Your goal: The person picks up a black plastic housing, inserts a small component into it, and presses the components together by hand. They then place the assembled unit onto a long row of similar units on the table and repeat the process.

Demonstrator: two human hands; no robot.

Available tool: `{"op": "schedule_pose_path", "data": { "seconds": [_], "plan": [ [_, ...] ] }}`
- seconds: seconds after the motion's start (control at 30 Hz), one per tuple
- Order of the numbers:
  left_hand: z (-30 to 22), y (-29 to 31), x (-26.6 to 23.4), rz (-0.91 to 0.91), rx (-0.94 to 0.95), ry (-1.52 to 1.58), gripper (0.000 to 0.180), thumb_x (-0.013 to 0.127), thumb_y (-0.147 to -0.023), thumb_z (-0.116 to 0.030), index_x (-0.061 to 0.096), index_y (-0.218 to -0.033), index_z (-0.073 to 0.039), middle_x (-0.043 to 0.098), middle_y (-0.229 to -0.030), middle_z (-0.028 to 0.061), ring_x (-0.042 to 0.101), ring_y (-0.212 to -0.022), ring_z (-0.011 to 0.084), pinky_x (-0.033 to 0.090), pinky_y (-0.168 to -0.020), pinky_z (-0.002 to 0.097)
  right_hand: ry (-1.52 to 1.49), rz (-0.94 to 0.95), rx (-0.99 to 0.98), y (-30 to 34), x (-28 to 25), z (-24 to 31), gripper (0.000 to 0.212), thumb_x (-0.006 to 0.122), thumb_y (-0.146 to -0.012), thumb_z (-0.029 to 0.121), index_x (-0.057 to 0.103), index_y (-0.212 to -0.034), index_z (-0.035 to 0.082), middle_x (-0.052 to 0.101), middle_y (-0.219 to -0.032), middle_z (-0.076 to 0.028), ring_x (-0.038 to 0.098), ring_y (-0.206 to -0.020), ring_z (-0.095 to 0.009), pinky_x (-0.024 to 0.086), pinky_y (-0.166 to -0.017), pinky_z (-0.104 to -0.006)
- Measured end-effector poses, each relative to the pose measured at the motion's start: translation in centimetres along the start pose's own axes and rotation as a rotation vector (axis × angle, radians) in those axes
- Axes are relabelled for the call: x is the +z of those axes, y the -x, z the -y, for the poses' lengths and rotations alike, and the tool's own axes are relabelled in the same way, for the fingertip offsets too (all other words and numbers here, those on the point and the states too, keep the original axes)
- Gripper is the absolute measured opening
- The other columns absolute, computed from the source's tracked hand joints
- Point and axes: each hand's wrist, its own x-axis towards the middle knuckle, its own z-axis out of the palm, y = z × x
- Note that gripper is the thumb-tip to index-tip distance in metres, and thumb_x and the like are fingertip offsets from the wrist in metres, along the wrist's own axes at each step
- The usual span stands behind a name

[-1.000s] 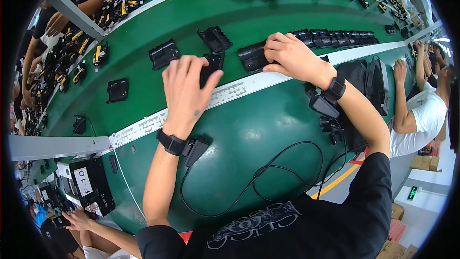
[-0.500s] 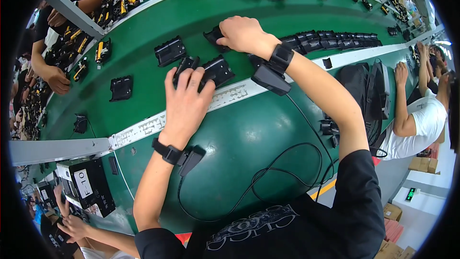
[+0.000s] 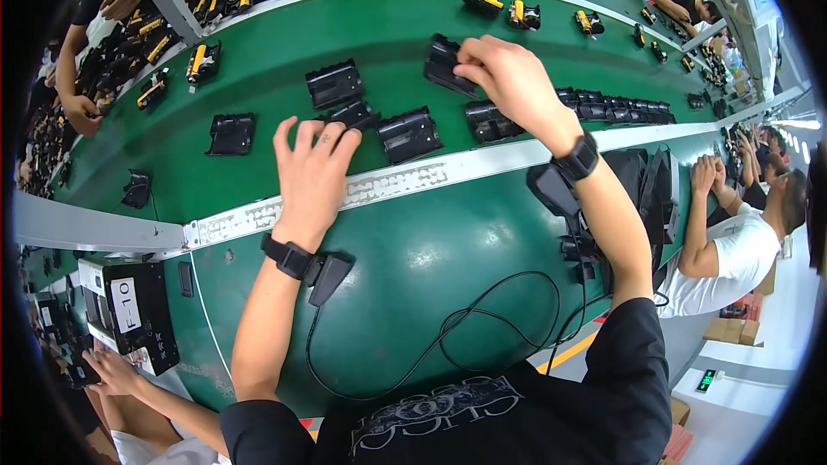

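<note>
My right hand grips the right edge of a curved black plastic housing over the green work surface, thumb and fingers closed on it. My left hand has its fingers spread and bent, palm down. Its fingertips are beside a smaller black piece and hold nothing visible. Around that piece lie one black housing behind and another to the right. A further housing lies to the left. Each wrist wears a black strap with a small box.
A row of black housings runs off to the right behind a white rail. Yellow-and-black assemblies stand along the far side. A black cable loops nearby. A black box stands left; co-workers sit on both sides.
The whole view has shifted. My right hand has moved right with the housing in its grip. My left hand has drawn back from the small black piece, and its fingers have spread.
</note>
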Motion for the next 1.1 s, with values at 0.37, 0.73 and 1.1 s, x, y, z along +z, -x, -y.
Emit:
{"op": "schedule_pose_path", "data": {
  "seconds": [0.37,0.73,1.1],
  "plan": [
    [-4.2,-1.3,-0.9,-0.122,-0.031,0.312,0.026,0.077,-0.087,-0.014,0.071,-0.112,-0.013,0.067,-0.118,0.0051,0.057,-0.117,0.0278,0.038,-0.114,0.0583,0.073,0.071,0.071,5.0,-2.3,-0.9,0.009,0.069,-0.098,0.011,0.067,-0.106,0.006,0.065,-0.097,-0.012,0.066,-0.092,-0.036,0.054,-0.080,-0.0430],
    [-1.0,-0.4,0.9,-0.036,0.000,0.093,0.025,0.081,-0.089,-0.026,0.075,-0.112,-0.017,0.068,-0.122,0.0016,0.057,-0.116,0.0279,0.038,-0.114,0.0587,0.068,-0.010,-0.150,4.7,0.3,1.2,0.013,0.072,-0.092,0.007,0.069,-0.105,0.008,0.063,-0.101,-0.006,0.063,-0.096,-0.029,0.054,-0.084,-0.0408],
    [1.1,0.5,0.6,-0.020,0.007,0.153,0.024,0.080,-0.090,-0.022,0.076,-0.113,-0.015,0.069,-0.126,0.0029,0.057,-0.120,0.0289,0.038,-0.116,0.0558,0.192,0.138,-0.202,5.8,3.6,0.2,0.013,0.074,-0.091,0.012,0.069,-0.102,0.011,0.063,-0.099,-0.004,0.061,-0.098,-0.027,0.051,-0.088,-0.0403]
  ]
}}
